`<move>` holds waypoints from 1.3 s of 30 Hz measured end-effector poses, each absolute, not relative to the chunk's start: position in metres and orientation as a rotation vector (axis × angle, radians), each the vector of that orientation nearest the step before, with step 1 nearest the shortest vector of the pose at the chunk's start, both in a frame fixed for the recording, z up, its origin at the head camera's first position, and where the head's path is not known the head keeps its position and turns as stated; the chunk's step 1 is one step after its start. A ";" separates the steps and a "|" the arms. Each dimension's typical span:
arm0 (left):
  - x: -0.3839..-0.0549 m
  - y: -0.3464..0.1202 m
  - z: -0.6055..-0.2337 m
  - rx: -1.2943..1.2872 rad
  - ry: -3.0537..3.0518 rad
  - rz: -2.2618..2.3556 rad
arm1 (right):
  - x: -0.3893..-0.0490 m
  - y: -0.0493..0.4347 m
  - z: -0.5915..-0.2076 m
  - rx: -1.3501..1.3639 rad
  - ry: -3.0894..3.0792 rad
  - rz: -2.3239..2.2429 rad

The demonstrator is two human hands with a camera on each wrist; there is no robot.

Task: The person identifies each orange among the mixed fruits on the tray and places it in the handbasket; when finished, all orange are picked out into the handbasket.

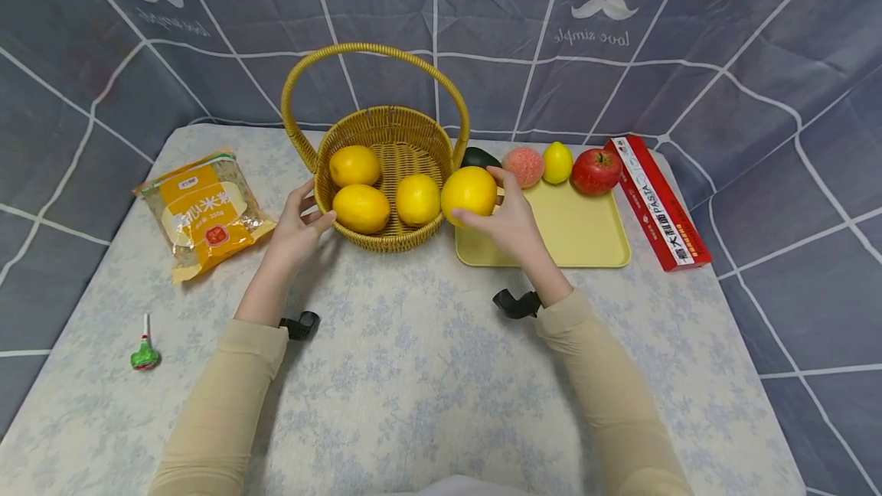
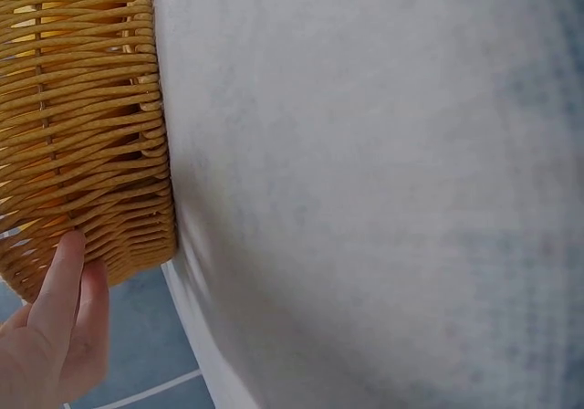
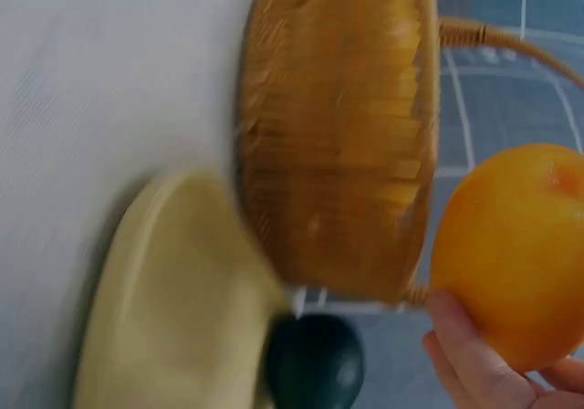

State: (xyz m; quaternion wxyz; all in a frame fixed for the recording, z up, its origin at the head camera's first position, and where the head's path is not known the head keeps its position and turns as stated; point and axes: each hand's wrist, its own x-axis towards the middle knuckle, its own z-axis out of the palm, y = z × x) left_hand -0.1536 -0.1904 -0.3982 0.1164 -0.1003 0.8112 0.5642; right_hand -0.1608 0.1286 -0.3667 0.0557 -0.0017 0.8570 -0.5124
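My left hand grips the left rim of a wicker basket, fingers against the outer wall and thumb at the edge. In the left wrist view, its fingertips touch the weave. Three yellow fruits lie inside: one at the back left, one at the front left and a rounder one at the right. My right hand holds an orange by the basket's right rim, above the left end of a yellow tray. The same orange appears large in the right wrist view.
On the tray's back edge sit a dark green fruit, a pink fruit, a lemon and a red apple. A red pasta box lies to the right. A grain bag and lollipop lie left.
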 end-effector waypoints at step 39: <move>-0.153 -0.191 -0.398 -0.284 2.376 1.653 | -0.176 0.054 -0.374 -0.446 2.504 -1.346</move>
